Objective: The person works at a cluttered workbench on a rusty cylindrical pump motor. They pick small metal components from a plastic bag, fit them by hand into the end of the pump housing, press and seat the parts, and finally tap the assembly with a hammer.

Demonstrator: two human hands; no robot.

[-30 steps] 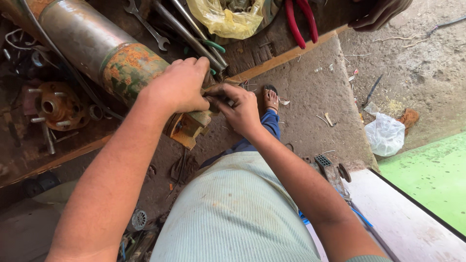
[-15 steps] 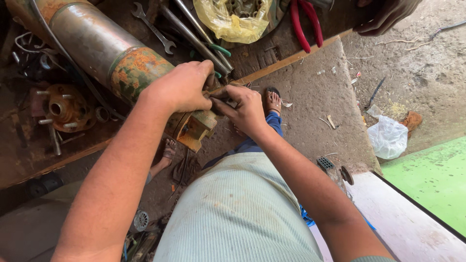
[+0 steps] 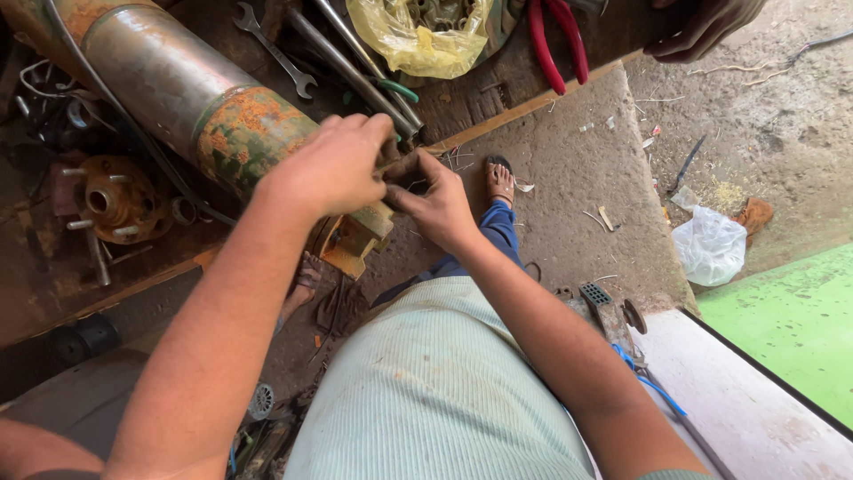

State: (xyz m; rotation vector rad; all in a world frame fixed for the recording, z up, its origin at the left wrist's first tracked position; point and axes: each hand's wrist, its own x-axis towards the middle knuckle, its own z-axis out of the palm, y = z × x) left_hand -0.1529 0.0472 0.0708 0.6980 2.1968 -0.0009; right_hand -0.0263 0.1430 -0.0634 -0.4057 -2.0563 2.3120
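The rusty green-and-steel pump cylinder (image 3: 204, 98) lies slanted across the workbench (image 3: 551, 84), its near end jutting over the edge. There the left hand (image 3: 333, 169) curls over its top, fingers closed on the end fitting, while the right hand (image 3: 435, 204) pinches narrowly at the same spot; what sits between them is hidden, possibly a small part. A spanner (image 3: 275, 49) and red-handled pliers (image 3: 555, 40) lie beyond.

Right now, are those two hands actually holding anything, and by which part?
Both the left hand and right hand close around the near end of the rusty metal cylinder, fingertips meeting there. Whether they pinch some small part cannot be told; the fingers hide it.
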